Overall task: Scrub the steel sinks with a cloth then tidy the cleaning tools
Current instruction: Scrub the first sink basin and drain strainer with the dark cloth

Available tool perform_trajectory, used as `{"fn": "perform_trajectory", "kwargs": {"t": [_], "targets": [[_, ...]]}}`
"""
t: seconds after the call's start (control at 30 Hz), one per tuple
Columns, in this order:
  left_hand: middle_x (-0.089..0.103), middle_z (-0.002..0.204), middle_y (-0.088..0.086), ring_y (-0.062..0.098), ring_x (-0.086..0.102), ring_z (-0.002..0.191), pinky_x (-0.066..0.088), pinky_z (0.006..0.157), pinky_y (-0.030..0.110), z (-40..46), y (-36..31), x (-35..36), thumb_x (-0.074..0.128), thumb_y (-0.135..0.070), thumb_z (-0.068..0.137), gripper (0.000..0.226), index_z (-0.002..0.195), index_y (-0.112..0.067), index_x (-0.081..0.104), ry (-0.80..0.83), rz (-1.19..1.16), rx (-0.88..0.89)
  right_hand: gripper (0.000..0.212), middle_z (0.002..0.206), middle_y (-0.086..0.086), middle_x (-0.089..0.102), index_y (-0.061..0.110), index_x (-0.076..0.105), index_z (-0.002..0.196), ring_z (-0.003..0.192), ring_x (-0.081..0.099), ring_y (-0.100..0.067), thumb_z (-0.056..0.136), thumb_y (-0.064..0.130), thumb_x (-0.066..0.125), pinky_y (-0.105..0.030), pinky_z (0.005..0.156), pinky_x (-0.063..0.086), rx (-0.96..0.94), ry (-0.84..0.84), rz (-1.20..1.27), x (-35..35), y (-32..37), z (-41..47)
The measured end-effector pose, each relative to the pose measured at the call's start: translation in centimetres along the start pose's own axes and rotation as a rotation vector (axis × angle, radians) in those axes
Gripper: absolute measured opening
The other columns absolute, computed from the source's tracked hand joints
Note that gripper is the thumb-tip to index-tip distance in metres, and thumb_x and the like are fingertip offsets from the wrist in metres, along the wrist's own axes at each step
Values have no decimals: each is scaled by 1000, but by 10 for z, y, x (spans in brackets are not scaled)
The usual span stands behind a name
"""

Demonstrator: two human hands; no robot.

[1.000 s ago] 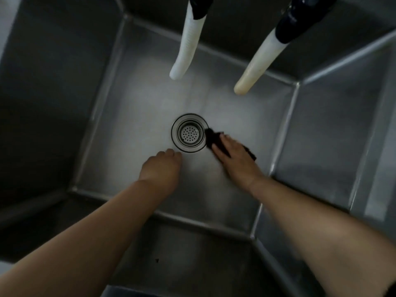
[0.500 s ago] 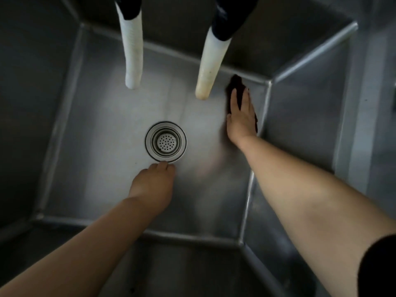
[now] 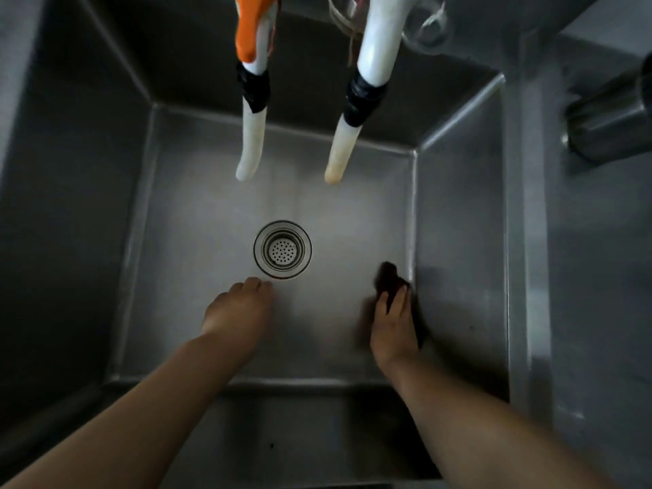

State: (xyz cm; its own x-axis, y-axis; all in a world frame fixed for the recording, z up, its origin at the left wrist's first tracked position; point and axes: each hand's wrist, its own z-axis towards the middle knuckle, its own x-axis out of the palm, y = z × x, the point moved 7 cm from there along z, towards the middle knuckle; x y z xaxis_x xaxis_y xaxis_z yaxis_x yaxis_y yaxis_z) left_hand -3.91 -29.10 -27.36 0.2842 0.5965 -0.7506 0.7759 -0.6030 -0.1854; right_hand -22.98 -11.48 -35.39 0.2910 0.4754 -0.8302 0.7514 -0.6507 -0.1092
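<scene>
- The right hand [image 3: 393, 326] now presses the dark cloth [image 3: 388, 278] flat on the floor of the steel sink [image 3: 197, 213], in the near right corner just beside the right wall; half a second ago it was up at the far right corner, under the yellowed hose.
- Its fingers lie fairly straight over the cloth, pressing rather than clenching; the blur round the hand suggests a stroke in progress.
- The left hand [image 3: 238, 312] has stayed put, fingertips resting on the sink floor just short of the drain strainer [image 3: 282, 249], fingers relaxed and grasping nothing.
- Two white hoses [image 3: 250, 150] hang above the basin, apart from both hands.
- Judged from this sweep, the right edge of the floor is being covered front to back; the left half, the walls and the tidying of tools look not yet done.
</scene>
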Motion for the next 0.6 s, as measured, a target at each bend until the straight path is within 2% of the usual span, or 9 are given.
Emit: {"fn": "perform_trajectory", "kwargs": {"t": [0.03, 0.1, 0.17, 0.23, 0.33, 0.4, 0.5, 0.6], "targets": [[46, 131, 3, 23, 51, 113, 46, 88, 34, -4, 5, -3, 46, -16, 92, 41, 133, -19, 41, 2, -9, -1, 51, 148, -39, -2, 5, 15, 146, 139, 1, -50, 95, 1, 23, -45, 116, 6, 5, 49, -25, 1, 3, -8], [48, 130, 3, 22, 52, 111, 46, 87, 33, -13, 17, -10, 44, -18, 93, 37, 131, -19, 43, -1, -30, -9, 43, 147, -35, 10, 12, 30, 138, 137, 13, -49, 96, 3, 22, -49, 110, 26, 69, 119, -64, -3, 8, -18], [48, 129, 3, 22, 52, 111, 47, 87, 33, -22, 29, -17, 42, -17, 93, 37, 130, -18, 44, -10, -42, -14, 39, 141, -29, 22, 14, 34, 134, 128, 28, -46, 97, 6, 22, -50, 98, 41, 183, 209, -92, -6, 14, -27], [47, 131, 3, 22, 51, 112, 47, 90, 33, -31, 42, -23, 40, -15, 93, 39, 132, -17, 43, -21, -44, -15, 40, 138, -24, 28, 12, 32, 135, 123, 37, -43, 97, 7, 24, -51, 99, 41, 278, 302, -75, -2, 23, -39], [46, 134, 5, 24, 50, 116, 45, 95, 36, -42, 64, -27, 39, -16, 95, 40, 135, -14, 41, -12, -75, -24, 43, 141, -23, 27, 8, 25, 140, 127, 37, -40, 97, 7, 22, -48, 104, 34, 369, 381, 25, 9, 40, -55], [46, 133, 6, 25, 50, 116, 44, 95, 37, -47, 79, -29, 39, -16, 95, 40, 135, -14, 41, -7, -96, -38, 42, 140, -23, 32, 3, 29, 139, 126, 39, -36, 99, 10, 22, -42, 103, 34, 347, 394, 103, 12, 56, -59], [48, 131, 7, 26, 51, 113, 45, 92, 36, -52, 102, -33, 39, -15, 95, 40, 135, -15, 42, -21, -144, -83, 35, 130, -19, 49, 2, 47, 127, 118, 48, -32, 97, 13, 32, -33, 92, 39, 272, 400, 258, 2, 88, -56], [49, 130, 8, 28, 53, 113, 44, 88, 35, -57, 120, -40, 40, -17, 95, 38, 133, -14, 44, -43, -215, -134, 35, 131, -18, 52, 2, 50, 128, 121, 50, -31, 95, 12, 41, -33, 96, 42, 201, 459, 327, -11, 131, -52]]}}
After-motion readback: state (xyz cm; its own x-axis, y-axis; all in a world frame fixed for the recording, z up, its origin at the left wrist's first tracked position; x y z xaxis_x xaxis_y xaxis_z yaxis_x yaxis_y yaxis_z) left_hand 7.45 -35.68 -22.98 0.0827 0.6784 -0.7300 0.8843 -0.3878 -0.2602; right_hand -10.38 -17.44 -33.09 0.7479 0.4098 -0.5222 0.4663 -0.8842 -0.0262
